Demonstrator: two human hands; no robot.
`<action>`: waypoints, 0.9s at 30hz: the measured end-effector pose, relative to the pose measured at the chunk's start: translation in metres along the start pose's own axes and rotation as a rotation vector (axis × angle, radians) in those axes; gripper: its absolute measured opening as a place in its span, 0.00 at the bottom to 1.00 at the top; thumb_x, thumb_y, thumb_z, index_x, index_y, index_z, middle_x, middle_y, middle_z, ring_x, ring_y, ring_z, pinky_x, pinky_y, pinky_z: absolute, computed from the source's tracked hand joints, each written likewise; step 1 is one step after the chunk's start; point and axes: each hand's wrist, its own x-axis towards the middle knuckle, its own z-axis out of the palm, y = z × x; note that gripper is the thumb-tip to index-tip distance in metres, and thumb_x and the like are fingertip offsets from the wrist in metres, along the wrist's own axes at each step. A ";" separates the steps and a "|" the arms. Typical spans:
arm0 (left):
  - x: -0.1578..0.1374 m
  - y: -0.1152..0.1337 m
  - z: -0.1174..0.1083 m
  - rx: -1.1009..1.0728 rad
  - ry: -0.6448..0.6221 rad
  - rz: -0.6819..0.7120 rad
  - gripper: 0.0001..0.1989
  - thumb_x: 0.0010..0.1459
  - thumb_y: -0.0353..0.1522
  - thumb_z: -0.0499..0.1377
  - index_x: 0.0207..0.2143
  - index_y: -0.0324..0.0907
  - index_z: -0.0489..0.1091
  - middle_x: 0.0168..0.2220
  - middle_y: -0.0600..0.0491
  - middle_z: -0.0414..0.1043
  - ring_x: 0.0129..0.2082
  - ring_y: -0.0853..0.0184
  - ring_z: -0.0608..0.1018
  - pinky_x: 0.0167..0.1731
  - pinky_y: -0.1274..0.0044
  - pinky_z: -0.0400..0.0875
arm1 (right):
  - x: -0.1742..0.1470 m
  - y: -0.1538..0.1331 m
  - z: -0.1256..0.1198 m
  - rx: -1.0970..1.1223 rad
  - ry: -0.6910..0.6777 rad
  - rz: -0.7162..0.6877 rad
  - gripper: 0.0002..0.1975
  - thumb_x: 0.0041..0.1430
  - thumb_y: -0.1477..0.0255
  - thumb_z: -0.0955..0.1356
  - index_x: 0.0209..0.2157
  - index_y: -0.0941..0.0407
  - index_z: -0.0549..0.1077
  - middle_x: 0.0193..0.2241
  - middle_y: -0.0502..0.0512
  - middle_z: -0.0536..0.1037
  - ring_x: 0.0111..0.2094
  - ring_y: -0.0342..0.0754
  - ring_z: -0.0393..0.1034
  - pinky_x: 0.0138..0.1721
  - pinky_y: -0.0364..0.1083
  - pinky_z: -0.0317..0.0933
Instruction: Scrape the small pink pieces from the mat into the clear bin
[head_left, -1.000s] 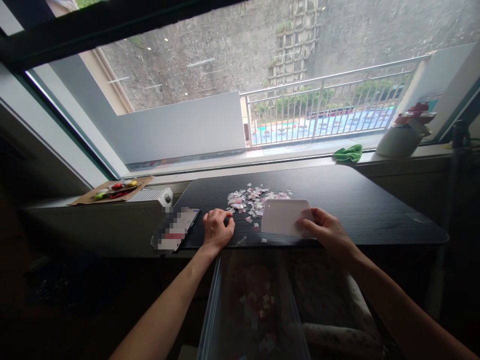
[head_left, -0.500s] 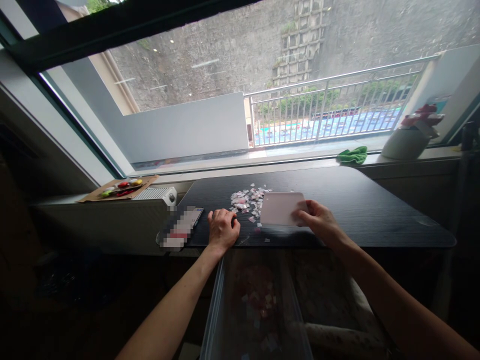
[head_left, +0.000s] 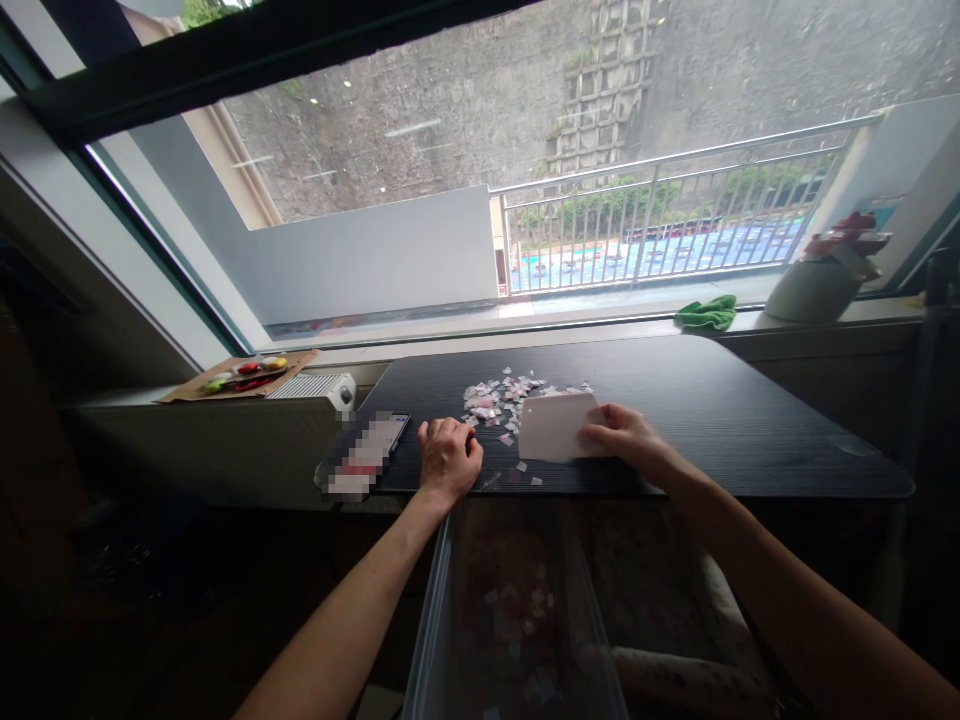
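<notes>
Back from the paper scraps (head_left: 501, 398), right hand (head_left: 626, 440) tilts white card (head_left: 553, 427).

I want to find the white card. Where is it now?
In the head view, the white card is on the black table, held by the right hand, beside the paper scraps.

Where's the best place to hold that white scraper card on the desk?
Take the white scraper card by its right edge, coming from the right, as the right hand does. Its left side faces the paper scraps, so that side probably should stay free.
</notes>
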 end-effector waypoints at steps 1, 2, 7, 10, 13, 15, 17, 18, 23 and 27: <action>0.000 0.000 0.000 0.000 0.003 0.002 0.07 0.54 0.30 0.54 0.32 0.44 0.72 0.36 0.49 0.73 0.42 0.58 0.71 0.54 0.59 0.56 | 0.000 -0.001 0.001 -0.010 -0.013 0.014 0.09 0.40 0.76 0.72 0.28 0.57 0.73 0.24 0.49 0.78 0.25 0.44 0.72 0.25 0.41 0.66; 0.000 0.000 0.000 -0.002 0.007 0.002 0.07 0.54 0.30 0.54 0.32 0.44 0.72 0.36 0.49 0.73 0.42 0.58 0.71 0.54 0.59 0.56 | 0.000 -0.002 0.001 -0.014 -0.028 0.024 0.09 0.40 0.76 0.72 0.28 0.57 0.73 0.24 0.49 0.78 0.25 0.44 0.72 0.25 0.41 0.66; 0.000 0.000 0.000 -0.012 0.005 -0.001 0.07 0.54 0.30 0.54 0.32 0.44 0.73 0.36 0.49 0.73 0.42 0.58 0.71 0.54 0.59 0.56 | -0.005 -0.006 0.001 -0.001 -0.078 0.067 0.08 0.39 0.78 0.72 0.26 0.57 0.73 0.23 0.49 0.78 0.24 0.44 0.71 0.25 0.40 0.66; 0.000 0.000 -0.001 -0.014 -0.002 -0.002 0.08 0.54 0.30 0.54 0.32 0.43 0.73 0.36 0.48 0.73 0.42 0.57 0.71 0.54 0.59 0.56 | -0.006 -0.007 0.001 0.006 -0.087 0.091 0.08 0.40 0.78 0.72 0.27 0.58 0.73 0.24 0.49 0.78 0.24 0.44 0.71 0.25 0.41 0.66; 0.000 0.000 -0.001 -0.020 0.001 -0.002 0.08 0.54 0.30 0.54 0.32 0.44 0.73 0.36 0.48 0.73 0.42 0.57 0.71 0.53 0.59 0.56 | -0.005 -0.005 0.001 0.003 -0.105 0.083 0.08 0.40 0.78 0.72 0.27 0.58 0.74 0.23 0.49 0.78 0.24 0.44 0.71 0.25 0.40 0.65; 0.000 0.000 0.000 -0.017 0.006 -0.004 0.07 0.54 0.30 0.54 0.32 0.44 0.73 0.36 0.48 0.73 0.42 0.57 0.71 0.53 0.59 0.56 | -0.005 -0.004 0.001 -0.003 -0.123 0.076 0.07 0.40 0.77 0.72 0.26 0.58 0.74 0.23 0.49 0.78 0.24 0.44 0.71 0.24 0.40 0.65; 0.000 0.000 0.000 -0.008 0.010 -0.002 0.07 0.53 0.30 0.54 0.32 0.44 0.73 0.36 0.49 0.73 0.42 0.58 0.71 0.54 0.60 0.56 | -0.005 -0.003 0.001 -0.005 -0.137 0.070 0.07 0.40 0.77 0.71 0.26 0.57 0.73 0.23 0.49 0.78 0.24 0.44 0.72 0.24 0.40 0.65; 0.000 0.000 0.001 -0.003 0.013 0.000 0.07 0.53 0.30 0.54 0.32 0.44 0.72 0.36 0.49 0.73 0.42 0.58 0.71 0.54 0.60 0.57 | -0.005 -0.003 0.000 -0.004 -0.141 0.066 0.06 0.40 0.77 0.71 0.26 0.57 0.73 0.23 0.49 0.79 0.24 0.44 0.72 0.25 0.40 0.65; 0.000 -0.001 0.001 0.002 0.026 0.006 0.07 0.53 0.30 0.55 0.31 0.45 0.72 0.35 0.49 0.73 0.42 0.58 0.71 0.53 0.59 0.57 | -0.011 -0.004 -0.004 0.061 -0.171 0.084 0.08 0.40 0.76 0.73 0.26 0.57 0.74 0.24 0.50 0.80 0.25 0.45 0.73 0.25 0.41 0.67; 0.000 0.000 0.001 -0.009 0.020 0.003 0.07 0.53 0.30 0.54 0.31 0.45 0.72 0.35 0.49 0.73 0.42 0.58 0.71 0.53 0.60 0.57 | -0.012 -0.001 -0.015 0.113 -0.149 0.106 0.10 0.38 0.76 0.74 0.27 0.57 0.75 0.23 0.50 0.80 0.24 0.45 0.73 0.24 0.42 0.68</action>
